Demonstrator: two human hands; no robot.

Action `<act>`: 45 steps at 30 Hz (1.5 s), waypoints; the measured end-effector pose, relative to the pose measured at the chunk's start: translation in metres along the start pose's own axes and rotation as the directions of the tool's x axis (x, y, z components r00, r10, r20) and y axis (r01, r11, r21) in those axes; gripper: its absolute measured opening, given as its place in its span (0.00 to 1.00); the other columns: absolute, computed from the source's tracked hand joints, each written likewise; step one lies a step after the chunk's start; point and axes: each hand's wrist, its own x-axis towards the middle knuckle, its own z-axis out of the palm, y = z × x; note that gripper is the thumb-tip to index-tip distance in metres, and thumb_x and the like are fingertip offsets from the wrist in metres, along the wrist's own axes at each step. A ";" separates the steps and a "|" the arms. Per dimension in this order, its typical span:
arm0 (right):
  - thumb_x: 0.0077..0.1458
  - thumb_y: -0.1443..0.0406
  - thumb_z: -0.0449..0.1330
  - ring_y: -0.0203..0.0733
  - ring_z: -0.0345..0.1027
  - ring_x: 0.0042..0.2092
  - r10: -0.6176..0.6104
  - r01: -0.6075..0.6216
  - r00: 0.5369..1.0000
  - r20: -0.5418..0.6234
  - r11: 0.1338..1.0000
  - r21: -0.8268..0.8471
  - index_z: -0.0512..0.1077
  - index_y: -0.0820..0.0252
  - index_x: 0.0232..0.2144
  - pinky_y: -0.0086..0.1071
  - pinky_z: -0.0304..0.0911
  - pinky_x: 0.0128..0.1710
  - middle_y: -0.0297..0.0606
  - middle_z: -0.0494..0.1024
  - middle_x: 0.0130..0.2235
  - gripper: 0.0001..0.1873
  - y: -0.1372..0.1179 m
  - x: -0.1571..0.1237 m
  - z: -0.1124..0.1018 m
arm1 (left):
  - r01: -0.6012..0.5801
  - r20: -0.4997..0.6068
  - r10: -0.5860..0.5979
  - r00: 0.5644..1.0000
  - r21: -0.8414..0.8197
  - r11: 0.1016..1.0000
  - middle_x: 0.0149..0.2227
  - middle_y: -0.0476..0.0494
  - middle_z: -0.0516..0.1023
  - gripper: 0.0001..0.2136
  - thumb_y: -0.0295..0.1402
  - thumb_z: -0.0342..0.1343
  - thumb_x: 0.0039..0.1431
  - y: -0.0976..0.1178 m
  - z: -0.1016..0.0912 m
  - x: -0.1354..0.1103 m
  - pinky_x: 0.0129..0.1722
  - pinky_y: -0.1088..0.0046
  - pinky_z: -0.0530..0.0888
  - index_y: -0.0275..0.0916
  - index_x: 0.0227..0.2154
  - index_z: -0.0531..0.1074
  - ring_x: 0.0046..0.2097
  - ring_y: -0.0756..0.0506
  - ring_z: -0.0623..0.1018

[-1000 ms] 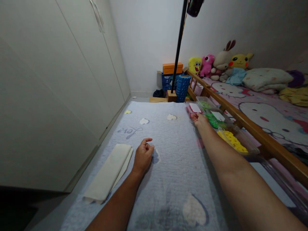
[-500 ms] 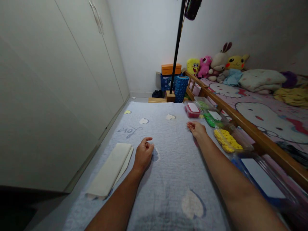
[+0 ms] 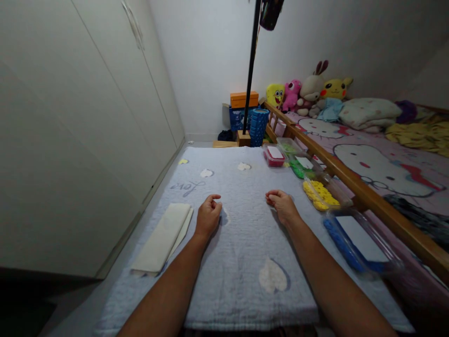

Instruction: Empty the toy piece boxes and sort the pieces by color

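Note:
Both hands rest on a pale blue mat [image 3: 242, 243] with white heart patches. My left hand [image 3: 208, 217] lies near the mat's middle, fingers curled loosely into a fist, nothing visible in it. My right hand [image 3: 283, 206] sits a little to the right, fingers also curled inward, apparently holding nothing. A folded cream cloth [image 3: 163, 238] lies on the mat left of my left hand. Along the mat's right edge stand clear boxes: a red one [image 3: 274, 156], a green one [image 3: 300, 167], a yellow one [image 3: 321, 195] and a blue one [image 3: 354, 238].
White wardrobe doors [image 3: 87, 121] run along the left. A wooden bed rail [image 3: 351, 185] and a bed with plush toys [image 3: 305, 91] close off the right. A black pole [image 3: 249, 70] on a wooden base, a blue roller [image 3: 258, 127] and stacked boxes stand at the far end.
My right hand has pulled back from the red box at the far right and come to rest on the mat nearer me. The left hand has stayed put. The view shifted slightly.

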 end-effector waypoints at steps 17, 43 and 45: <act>0.48 0.66 0.55 0.41 0.69 0.35 -0.345 0.382 0.922 0.177 0.730 -0.567 0.72 0.59 0.30 0.33 0.62 0.40 0.34 0.75 0.31 0.06 0.000 -0.014 -0.002 | -0.072 -0.033 0.076 0.997 0.105 0.992 0.22 0.56 0.63 0.14 0.40 0.52 0.58 0.000 0.001 -0.001 0.29 0.74 0.63 0.39 0.39 0.76 0.25 0.50 0.67; 0.60 0.73 0.49 0.49 0.67 0.41 -0.423 0.021 0.897 0.131 -0.255 -0.967 0.76 0.63 0.49 0.39 0.60 0.38 0.54 0.72 0.45 0.20 -0.055 -0.074 -0.134 | -0.089 0.011 0.088 0.996 0.132 0.987 0.21 0.56 0.63 0.13 0.40 0.52 0.56 0.000 0.001 -0.001 0.29 0.74 0.63 0.39 0.39 0.75 0.25 0.50 0.66; 0.58 0.75 0.48 0.48 0.67 0.41 -0.425 0.064 0.890 0.167 -0.247 -0.967 0.76 0.61 0.48 0.38 0.61 0.40 0.52 0.72 0.46 0.22 -0.051 -0.072 -0.139 | -0.091 0.017 0.090 0.996 0.137 0.986 0.21 0.55 0.64 0.13 0.40 0.52 0.57 -0.001 0.001 -0.001 0.29 0.74 0.64 0.39 0.39 0.75 0.25 0.50 0.67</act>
